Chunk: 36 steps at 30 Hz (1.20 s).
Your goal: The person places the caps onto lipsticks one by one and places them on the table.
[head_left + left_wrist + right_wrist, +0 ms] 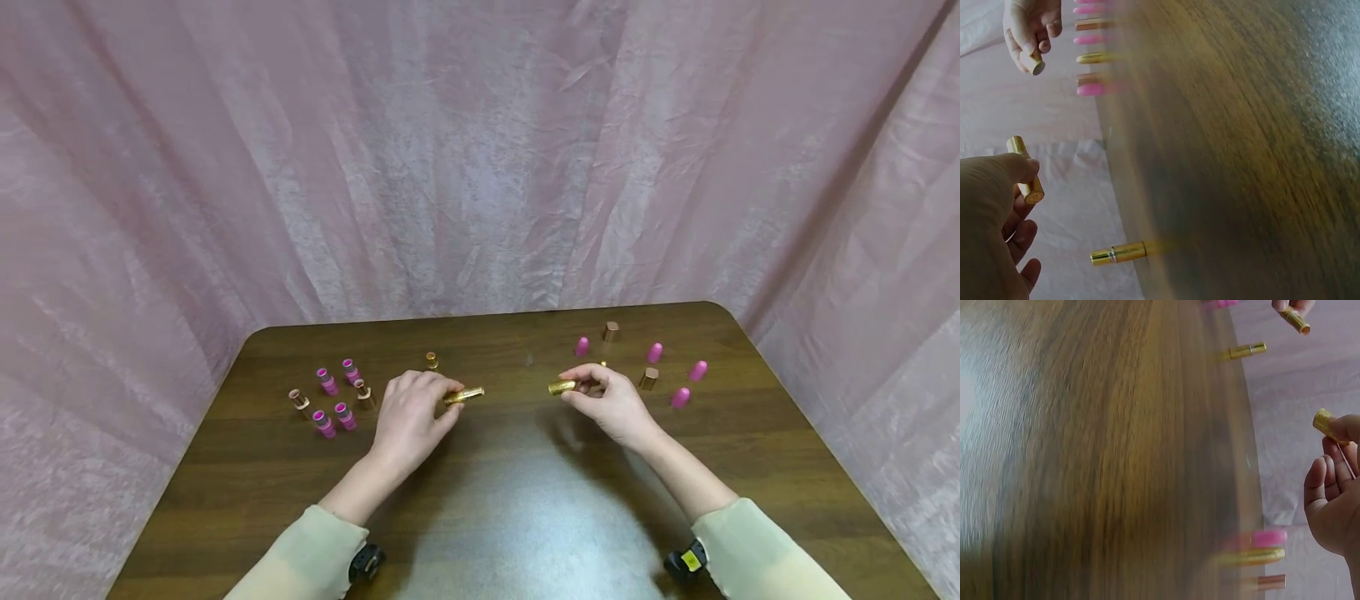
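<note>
- Left hand [408,417] is pinching a gold tube [463,395] lying level, long axis pointing right toward the other hand.
- Right hand [611,404] is pinching a gold cap [561,387], probably open end facing it, both above the table [525,500], a gap between.

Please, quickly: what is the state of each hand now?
Left hand: holding a shiny gold metal tube.
Right hand: holding a short gold metal cap.

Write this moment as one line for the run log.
left hand: holds gold tube | right hand: holds gold cap | apart, above table
</note>
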Each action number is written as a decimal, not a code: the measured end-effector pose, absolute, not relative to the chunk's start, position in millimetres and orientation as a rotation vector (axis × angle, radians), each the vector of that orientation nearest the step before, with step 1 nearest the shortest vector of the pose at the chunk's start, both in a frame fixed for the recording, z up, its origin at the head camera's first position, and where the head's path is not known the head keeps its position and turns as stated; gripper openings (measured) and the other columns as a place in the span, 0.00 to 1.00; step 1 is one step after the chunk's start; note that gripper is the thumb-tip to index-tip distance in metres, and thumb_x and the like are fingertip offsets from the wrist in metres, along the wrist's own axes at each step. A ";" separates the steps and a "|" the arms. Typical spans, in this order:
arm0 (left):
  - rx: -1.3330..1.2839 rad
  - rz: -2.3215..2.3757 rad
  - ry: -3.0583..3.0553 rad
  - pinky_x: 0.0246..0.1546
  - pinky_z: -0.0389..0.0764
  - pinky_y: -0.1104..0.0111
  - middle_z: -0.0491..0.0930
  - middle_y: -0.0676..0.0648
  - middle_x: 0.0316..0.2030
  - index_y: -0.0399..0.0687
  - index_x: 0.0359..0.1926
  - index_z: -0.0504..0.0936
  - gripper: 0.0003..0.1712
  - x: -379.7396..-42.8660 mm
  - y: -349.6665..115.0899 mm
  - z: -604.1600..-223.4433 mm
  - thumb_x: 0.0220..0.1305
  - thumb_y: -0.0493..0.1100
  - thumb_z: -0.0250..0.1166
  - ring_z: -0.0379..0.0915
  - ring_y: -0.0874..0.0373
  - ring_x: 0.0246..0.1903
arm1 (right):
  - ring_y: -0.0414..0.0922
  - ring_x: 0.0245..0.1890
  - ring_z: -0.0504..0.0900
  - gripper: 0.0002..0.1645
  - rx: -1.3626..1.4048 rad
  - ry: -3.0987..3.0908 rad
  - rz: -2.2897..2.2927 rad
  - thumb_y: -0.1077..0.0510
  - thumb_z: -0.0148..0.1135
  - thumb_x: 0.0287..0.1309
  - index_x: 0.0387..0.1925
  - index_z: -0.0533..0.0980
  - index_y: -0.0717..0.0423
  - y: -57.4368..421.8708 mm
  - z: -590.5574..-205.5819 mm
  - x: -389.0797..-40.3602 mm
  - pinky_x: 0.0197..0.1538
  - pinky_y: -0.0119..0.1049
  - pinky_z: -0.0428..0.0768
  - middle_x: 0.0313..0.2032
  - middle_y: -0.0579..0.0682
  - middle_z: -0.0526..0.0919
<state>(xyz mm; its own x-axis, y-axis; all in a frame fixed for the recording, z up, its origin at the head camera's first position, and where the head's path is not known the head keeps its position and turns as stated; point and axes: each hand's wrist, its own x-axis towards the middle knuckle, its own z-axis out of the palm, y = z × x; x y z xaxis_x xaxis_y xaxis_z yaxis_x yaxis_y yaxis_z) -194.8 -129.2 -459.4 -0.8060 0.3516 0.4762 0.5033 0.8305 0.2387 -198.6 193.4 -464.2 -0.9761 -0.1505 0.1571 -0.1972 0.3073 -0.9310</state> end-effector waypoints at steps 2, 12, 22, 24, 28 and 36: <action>-0.662 -0.479 -2.574 0.53 0.72 0.52 0.85 0.56 0.42 0.57 0.43 0.89 0.12 -194.5 -127.0 -458.7 0.58 0.46 0.77 0.75 0.51 0.46 | 0.44 0.34 0.78 0.17 0.332 -2.485 1.845 0.66 0.73 0.58 0.49 0.82 0.64 190.0 -464.0 -198.0 0.35 0.27 0.76 0.37 0.58 0.84; -0.757 -0.423 -2.513 0.54 0.72 0.52 0.85 0.55 0.41 0.56 0.44 0.88 0.13 -195.9 -121.1 -458.3 0.57 0.45 0.77 0.76 0.51 0.45 | 0.43 0.33 0.77 0.19 0.374 -2.469 1.875 0.70 0.69 0.59 0.53 0.80 0.66 177.1 -475.1 -203.1 0.35 0.27 0.75 0.38 0.58 0.82; -0.819 -0.396 -2.484 0.56 0.72 0.51 0.85 0.53 0.42 0.54 0.45 0.88 0.14 -195.4 -116.3 -455.7 0.57 0.44 0.77 0.77 0.49 0.46 | 0.41 0.32 0.77 0.19 0.411 -2.450 1.902 0.64 0.73 0.59 0.53 0.83 0.62 160.2 -474.8 -203.4 0.35 0.27 0.75 0.39 0.55 0.85; -0.825 -0.389 -2.482 0.56 0.72 0.51 0.85 0.53 0.42 0.54 0.45 0.88 0.14 -195.2 -115.0 -454.9 0.58 0.45 0.77 0.77 0.49 0.46 | 0.41 0.32 0.77 0.19 0.405 -2.444 1.920 0.64 0.73 0.59 0.52 0.83 0.63 157.1 -474.6 -203.1 0.34 0.27 0.76 0.39 0.56 0.85; -0.839 -0.384 -2.478 0.56 0.72 0.51 0.85 0.54 0.42 0.54 0.45 0.88 0.14 -194.9 -112.8 -453.3 0.58 0.45 0.78 0.77 0.49 0.46 | 0.42 0.32 0.78 0.18 0.401 -2.444 1.943 0.65 0.73 0.59 0.52 0.83 0.64 150.8 -474.4 -202.9 0.34 0.27 0.75 0.41 0.59 0.86; -0.856 -0.381 -2.475 0.55 0.73 0.51 0.85 0.54 0.41 0.53 0.44 0.88 0.13 -195.5 -111.0 -451.4 0.57 0.44 0.78 0.77 0.50 0.45 | 0.49 0.34 0.78 0.17 0.406 -2.473 1.923 0.70 0.71 0.58 0.50 0.83 0.69 140.1 -452.0 -191.5 0.34 0.26 0.74 0.40 0.63 0.86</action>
